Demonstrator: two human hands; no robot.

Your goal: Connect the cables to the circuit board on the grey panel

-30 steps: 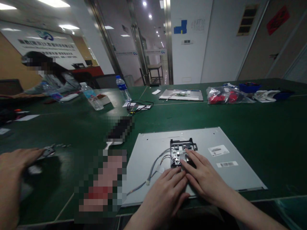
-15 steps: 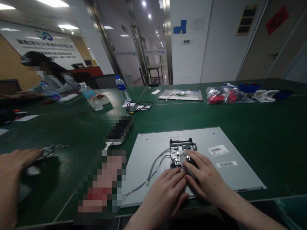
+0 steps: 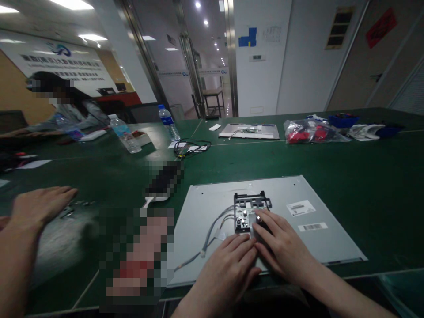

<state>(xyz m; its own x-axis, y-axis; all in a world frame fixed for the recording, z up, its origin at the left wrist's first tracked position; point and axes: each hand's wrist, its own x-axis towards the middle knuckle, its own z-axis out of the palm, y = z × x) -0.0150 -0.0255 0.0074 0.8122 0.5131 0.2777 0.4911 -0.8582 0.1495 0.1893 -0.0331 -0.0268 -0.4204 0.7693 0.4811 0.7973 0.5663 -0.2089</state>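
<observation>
At lower centre, the metal panel [image 3: 212, 198] lies flat, seemingly supporting the circuit board [image 3: 244, 216]; the left hand [image 3: 225, 260] rests below it, the right hand [image 3: 281, 236] overlaps it, perhaps steadying; whether either grasps anything, I cannot tell

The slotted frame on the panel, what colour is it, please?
The slotted frame is black, clearest in head view.

Circuit board [image 3: 244, 217] atop panel [image 3: 206, 204]

A metal-framed glass door [image 3: 168, 62] adjoins a white wall [image 3: 258, 84]. 3 light panels [image 3: 73, 4] illuminate the ceiling [image 3: 43, 20] at upper left. A green table [image 3: 347, 176] spans the foreground.
</observation>
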